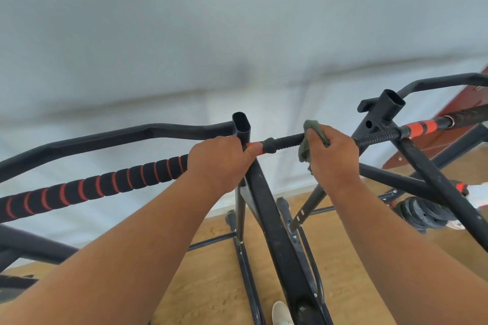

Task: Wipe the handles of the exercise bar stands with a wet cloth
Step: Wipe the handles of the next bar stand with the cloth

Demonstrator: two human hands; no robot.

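Hands work the crossbar at the middle of the view. The right hand (334, 155) closes around a green cloth (307, 145) wrapped on the bar's ribbed black handle (287, 140), while the left hand (219, 159), towards 9 o'clock of it, grips the bar beside the upright post (241, 126) to steady it. By the look of it, wiping is under way on this middle section. The foam handle (92, 187) running to 8 o'clock and the orange grip (420, 126) at 3 o'clock may remain; nothing shows them wet or done. The cloth looks soft and crumpled, the foam padded with orange rings, the frame tubing smooth, painted metal. Weight plates (422, 212) lie on the wooden floor (211, 285) towards 4 o'clock.
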